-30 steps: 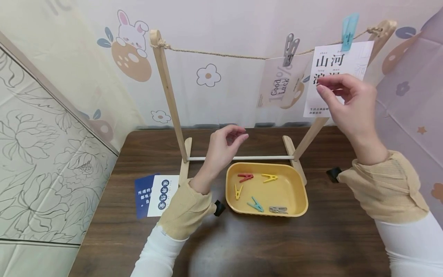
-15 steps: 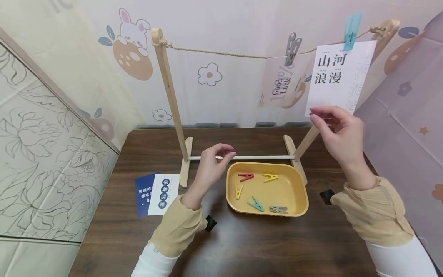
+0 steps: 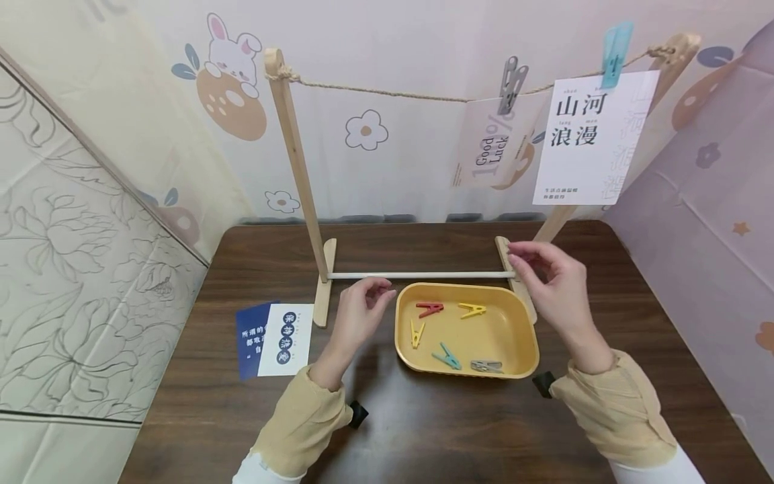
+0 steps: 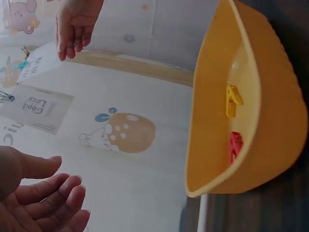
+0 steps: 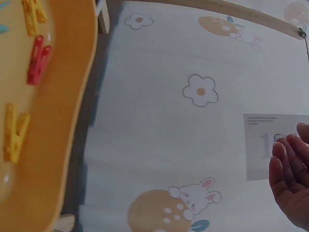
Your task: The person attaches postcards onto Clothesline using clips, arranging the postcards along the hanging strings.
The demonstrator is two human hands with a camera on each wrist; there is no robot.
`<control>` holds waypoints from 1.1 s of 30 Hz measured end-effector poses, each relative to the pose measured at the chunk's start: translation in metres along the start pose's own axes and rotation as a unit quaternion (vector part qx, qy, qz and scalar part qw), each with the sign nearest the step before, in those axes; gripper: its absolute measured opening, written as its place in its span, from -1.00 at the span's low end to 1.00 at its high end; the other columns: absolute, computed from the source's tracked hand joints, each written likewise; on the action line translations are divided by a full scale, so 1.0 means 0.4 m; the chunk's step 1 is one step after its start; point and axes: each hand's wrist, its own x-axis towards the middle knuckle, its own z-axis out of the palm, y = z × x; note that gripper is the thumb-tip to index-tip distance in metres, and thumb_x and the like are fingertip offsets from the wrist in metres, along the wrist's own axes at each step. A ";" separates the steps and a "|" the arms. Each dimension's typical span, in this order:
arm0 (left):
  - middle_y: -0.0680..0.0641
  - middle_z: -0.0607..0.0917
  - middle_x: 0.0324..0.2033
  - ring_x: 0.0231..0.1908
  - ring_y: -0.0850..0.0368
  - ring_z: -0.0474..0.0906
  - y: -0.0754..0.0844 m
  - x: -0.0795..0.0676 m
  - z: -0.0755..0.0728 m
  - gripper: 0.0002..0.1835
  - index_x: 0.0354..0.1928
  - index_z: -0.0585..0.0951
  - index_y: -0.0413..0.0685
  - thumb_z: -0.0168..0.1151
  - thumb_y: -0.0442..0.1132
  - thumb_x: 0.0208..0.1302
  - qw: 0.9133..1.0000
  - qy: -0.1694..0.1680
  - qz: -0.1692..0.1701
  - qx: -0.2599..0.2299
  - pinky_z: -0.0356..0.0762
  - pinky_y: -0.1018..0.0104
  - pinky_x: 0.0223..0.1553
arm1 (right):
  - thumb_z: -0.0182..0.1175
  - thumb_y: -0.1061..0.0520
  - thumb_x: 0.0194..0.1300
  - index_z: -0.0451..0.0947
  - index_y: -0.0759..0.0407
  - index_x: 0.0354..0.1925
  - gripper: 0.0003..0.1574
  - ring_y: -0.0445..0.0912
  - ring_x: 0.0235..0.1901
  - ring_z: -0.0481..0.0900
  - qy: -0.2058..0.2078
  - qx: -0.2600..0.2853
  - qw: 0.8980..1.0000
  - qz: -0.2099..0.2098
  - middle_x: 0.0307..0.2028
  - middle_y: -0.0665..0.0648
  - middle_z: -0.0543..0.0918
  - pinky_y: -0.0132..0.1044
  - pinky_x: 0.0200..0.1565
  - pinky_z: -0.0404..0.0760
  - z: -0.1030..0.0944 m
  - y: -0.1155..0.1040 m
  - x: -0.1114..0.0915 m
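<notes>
My left hand (image 3: pixel 358 316) hovers to the left of a yellow plastic basin (image 3: pixel 498 336), fingers loosely bent and holding nothing. My right hand (image 3: pixel 557 290), likewise relaxed and holding nothing, is by the basin's back right corner, in front of the rack's right foot. Inside the basin lie a red clothespin (image 3: pixel 430 309), two yellow clothespins (image 3: pixel 472 310), a blue one (image 3: pixel 447 357) and some grey (image 3: pixel 486 366). From the rope (image 3: pixel 375 93) hang a pink Good Luck card (image 3: pixel 474 151) under a grey clothespin (image 3: pixel 511 86) and a white card (image 3: pixel 595 165) under a blue clothespin (image 3: pixel 615 55).
A wooden rack carries the rope between its left post (image 3: pixel 296 154) and right post (image 3: pixel 555 222), with a white rod (image 3: pixel 417 275) low between them. A white card (image 3: pixel 271 346) overlaps a blue card (image 3: pixel 247 359) on the table's left. A printed curtain (image 3: pixel 399 175) stands behind.
My right hand has come down and left from in front of the white hanging card to near the basin. My left hand has lowered and shifted left. The hung cards stay in place.
</notes>
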 end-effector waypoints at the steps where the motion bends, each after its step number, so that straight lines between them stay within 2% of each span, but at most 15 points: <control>1: -0.04 0.61 -0.52 -0.49 0.19 0.49 -0.007 -0.005 0.003 -0.89 -0.36 0.60 -0.26 0.24 -0.35 0.08 1.000 0.001 0.001 0.003 0.50 0.32 -0.47 | 0.14 0.53 0.02 0.50 0.52 -0.28 -0.79 -0.25 -0.42 0.46 -0.005 -0.004 1.000 0.004 -0.39 0.32 0.57 -0.61 -0.34 0.40 0.005 0.007 -0.009; 8: -0.05 0.60 -0.54 -0.52 0.18 0.50 -0.052 -0.037 0.034 -0.90 -0.36 0.59 -0.29 0.24 -0.38 0.07 1.000 -0.013 0.001 0.011 0.49 0.38 -0.49 | 0.19 0.48 0.01 0.55 0.39 -0.26 -0.76 -0.27 -0.41 0.46 -0.032 -0.004 0.999 0.032 -0.41 0.20 0.60 -0.58 -0.34 0.40 0.046 0.106 -0.089; 13: -0.06 0.59 -0.54 -0.53 0.16 0.50 -0.076 -0.058 0.058 -0.90 -0.36 0.57 -0.31 0.25 -0.41 0.05 1.000 -0.019 -0.004 0.012 0.49 0.41 -0.51 | 0.21 0.38 0.05 0.56 0.32 -0.25 -0.79 -0.28 -0.41 0.46 -0.062 -0.026 0.996 0.064 -0.40 0.11 0.61 -0.58 -0.35 0.40 0.077 0.146 -0.149; 21: -0.13 0.57 -0.49 -0.52 0.10 0.51 -0.106 -0.083 0.082 -0.83 -0.31 0.54 -0.38 0.25 -0.43 0.03 1.000 -0.022 -0.014 0.016 0.51 0.35 -0.50 | 0.25 0.39 0.01 0.56 0.29 -0.26 -0.76 -0.19 -0.45 0.49 -0.074 -0.016 0.995 0.065 -0.44 0.11 0.61 -0.55 -0.41 0.43 0.118 0.176 -0.206; 28: -0.17 0.58 -0.44 -0.52 0.10 0.50 -0.124 -0.099 0.101 -0.72 -0.21 0.49 -0.42 0.26 -0.44 0.01 0.998 -0.038 -0.040 0.013 0.47 0.41 -0.49 | 0.24 0.31 0.05 0.55 0.29 -0.22 -0.76 -0.19 -0.43 0.50 -0.111 -0.009 0.987 0.114 -0.42 0.07 0.61 -0.48 -0.42 0.48 0.149 0.187 -0.241; 33: -0.17 0.57 -0.42 -0.51 0.11 0.48 -0.131 -0.108 0.116 -0.68 -0.16 0.47 -0.42 0.25 -0.39 0.04 0.996 -0.049 -0.067 0.011 0.49 0.32 -0.47 | 0.24 0.26 0.08 0.54 0.30 -0.21 -0.75 -0.17 -0.43 0.51 -0.130 0.008 0.980 0.150 -0.42 0.06 0.59 -0.41 -0.43 0.51 0.174 0.194 -0.272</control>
